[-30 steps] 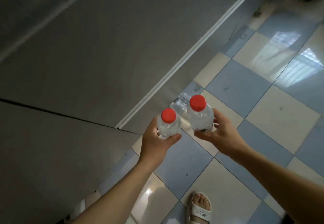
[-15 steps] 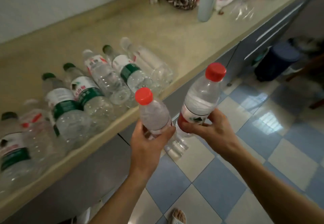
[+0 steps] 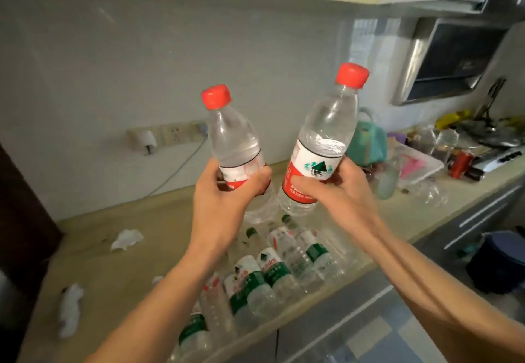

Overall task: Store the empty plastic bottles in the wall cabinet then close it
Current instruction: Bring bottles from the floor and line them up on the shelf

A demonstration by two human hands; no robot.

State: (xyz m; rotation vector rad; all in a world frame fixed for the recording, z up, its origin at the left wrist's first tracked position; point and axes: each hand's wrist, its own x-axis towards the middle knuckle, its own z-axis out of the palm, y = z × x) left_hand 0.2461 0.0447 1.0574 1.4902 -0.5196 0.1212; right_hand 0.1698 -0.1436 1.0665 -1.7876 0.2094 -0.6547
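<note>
Left hand (image 3: 224,192) and right hand (image 3: 326,189) are each gripping a bottle (image 3: 235,146) above the counter (image 3: 119,263); crowding at the cabinet risks dropping one.

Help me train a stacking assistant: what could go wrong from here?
1. Both hands are full: the left hand and right hand each grip a red-capped clear plastic bottle, so no hand is free for a cabinet door.
2. Lowered forearms could roll the lying green-labelled bottles off the beige counter.
</note>
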